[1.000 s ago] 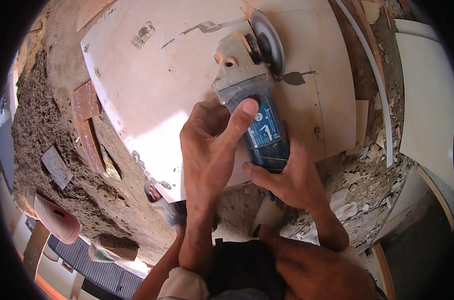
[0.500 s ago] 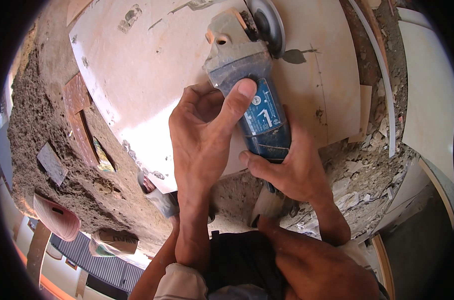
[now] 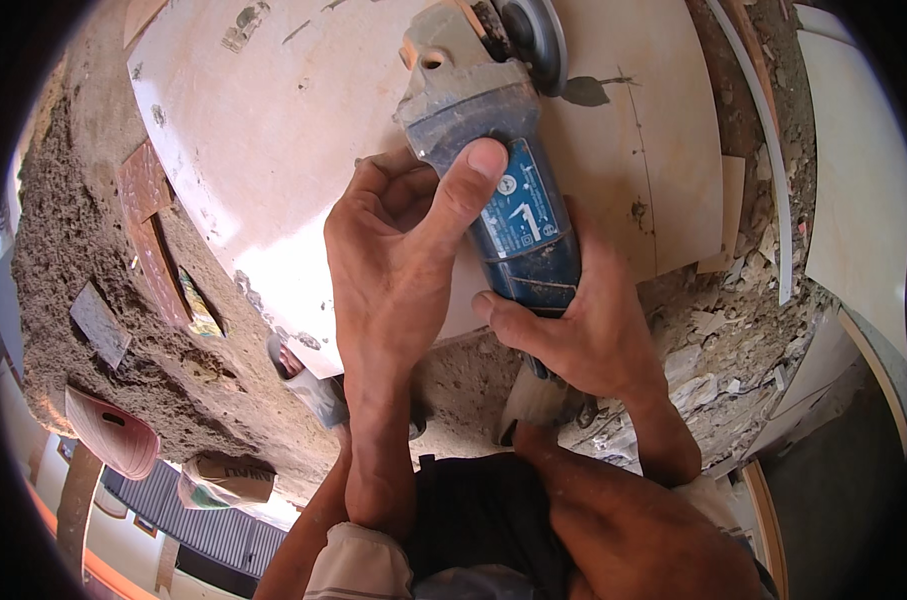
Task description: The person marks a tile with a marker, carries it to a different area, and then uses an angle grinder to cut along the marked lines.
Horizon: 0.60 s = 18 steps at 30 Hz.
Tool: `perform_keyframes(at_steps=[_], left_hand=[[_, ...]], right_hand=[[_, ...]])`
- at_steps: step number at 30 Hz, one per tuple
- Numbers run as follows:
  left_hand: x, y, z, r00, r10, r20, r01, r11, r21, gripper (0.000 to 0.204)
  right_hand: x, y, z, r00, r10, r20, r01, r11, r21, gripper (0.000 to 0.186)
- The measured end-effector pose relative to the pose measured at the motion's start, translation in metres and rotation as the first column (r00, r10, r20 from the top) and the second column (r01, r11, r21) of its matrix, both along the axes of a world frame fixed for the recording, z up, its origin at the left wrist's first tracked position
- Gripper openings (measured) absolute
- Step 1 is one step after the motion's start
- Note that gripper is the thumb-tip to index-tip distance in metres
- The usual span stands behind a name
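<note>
A blue angle grinder (image 3: 529, 225) with a dusty grey head lies across both my hands, its disc (image 3: 533, 45) pointing away at the top. My left hand (image 3: 398, 240) grips the body from the left, thumb pressed on its upper face and the other fingers curled behind. Around the rear of the body my right hand (image 3: 593, 325) is wrapped, its thumb at the lower end. Below the tool lies a large cream tile (image 3: 273, 150) with dark stains. A pencil-like line and a dark leaf-shaped mark (image 3: 585, 91) show to the right of the disc.
Rough soil (image 3: 83, 230) and brown tile strips (image 3: 158, 250) lie on the left, with a pink cap (image 3: 111, 432) nearer me. Rubble (image 3: 708, 345) and a thin curved pale strip (image 3: 773, 170) are on the right, beside another pale tile (image 3: 858, 170). My feet flank the near tile edge.
The grinder and both hands have shifted slightly up and to the left in view, the tile edge moving along too. Both hands keep their hold.
</note>
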<state>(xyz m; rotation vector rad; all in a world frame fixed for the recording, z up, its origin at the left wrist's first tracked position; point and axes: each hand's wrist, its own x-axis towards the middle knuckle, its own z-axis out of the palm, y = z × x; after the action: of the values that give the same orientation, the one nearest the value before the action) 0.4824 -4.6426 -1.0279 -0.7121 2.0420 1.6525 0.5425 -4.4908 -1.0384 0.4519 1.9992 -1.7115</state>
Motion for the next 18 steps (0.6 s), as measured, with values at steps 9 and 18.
perform_keyframes(at_steps=[9, 18], left_hand=[[-0.0018, -0.0002, 0.0020, 1.000, 0.002, 0.021, -0.003, 0.998, 0.056, 0.076], [0.0009, -0.0004, 0.0009, 1.000, 0.001, 0.007, -0.001, 0.999, 0.046, 0.082]], right_hand=[[0.0014, 0.0003, 0.0011, 1.000, -0.018, 0.006, 0.018, 1.000, -0.016, 0.065], [0.0028, 0.0006, 0.0009, 1.000, -0.018, 0.009, 0.018, 1.000, -0.018, 0.065]])
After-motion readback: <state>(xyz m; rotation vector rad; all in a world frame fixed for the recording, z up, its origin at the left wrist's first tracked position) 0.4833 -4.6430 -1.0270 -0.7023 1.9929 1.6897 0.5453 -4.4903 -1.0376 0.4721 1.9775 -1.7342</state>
